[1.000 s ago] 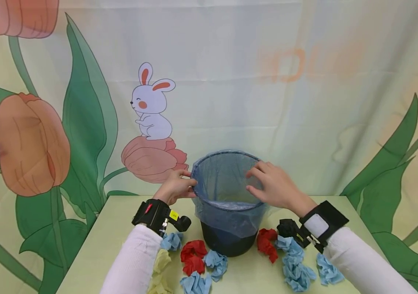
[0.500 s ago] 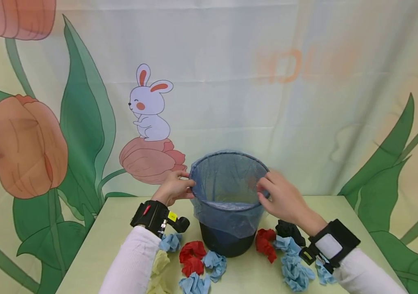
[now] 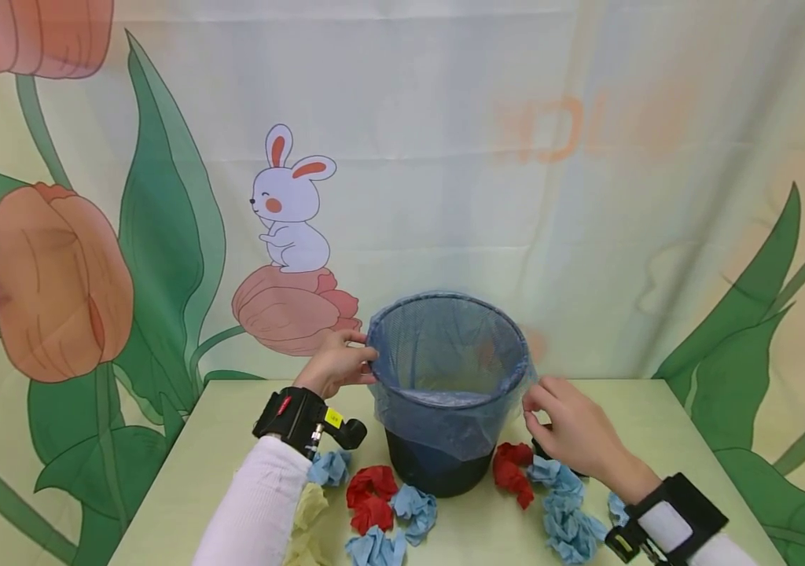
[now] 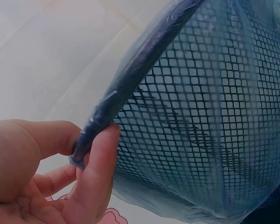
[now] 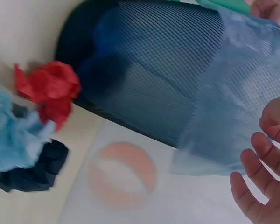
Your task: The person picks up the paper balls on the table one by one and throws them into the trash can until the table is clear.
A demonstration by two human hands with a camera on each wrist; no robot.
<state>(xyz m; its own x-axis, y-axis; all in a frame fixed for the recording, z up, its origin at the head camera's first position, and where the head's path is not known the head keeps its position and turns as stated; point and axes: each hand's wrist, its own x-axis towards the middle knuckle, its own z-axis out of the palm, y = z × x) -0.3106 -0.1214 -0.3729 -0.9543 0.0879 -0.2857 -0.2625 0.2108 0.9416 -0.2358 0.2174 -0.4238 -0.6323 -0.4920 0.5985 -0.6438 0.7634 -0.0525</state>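
Note:
A black mesh waste bin (image 3: 438, 472) stands upright on the table, a thin blue translucent bin liner (image 3: 438, 424) inside it and folded over its rim. At the rim's left side my left hand (image 3: 337, 363) pinches the lined edge between thumb and fingers; the left wrist view shows these fingers (image 4: 100, 163) on both sides of the rim. Right of the bin, below rim height, my right hand (image 3: 579, 432) pinches the hanging edge of the liner, thumb and index finger close together. In the right wrist view the other fingers (image 5: 256, 170) are loosely curled beside the liner.
Crumpled paper balls lie around the bin: red (image 3: 372, 497) and blue (image 3: 414, 512) ones in front, yellow (image 3: 309, 523) near my left sleeve. On the right are red (image 3: 513, 474), blue (image 3: 568, 515) and black (image 5: 35, 168) ones. A printed curtain (image 3: 431, 157) hangs behind the table.
My right hand has moved from over the bin's opening to the right rim, then outward and down outside the bin. The left hand has kept its place on the rim.

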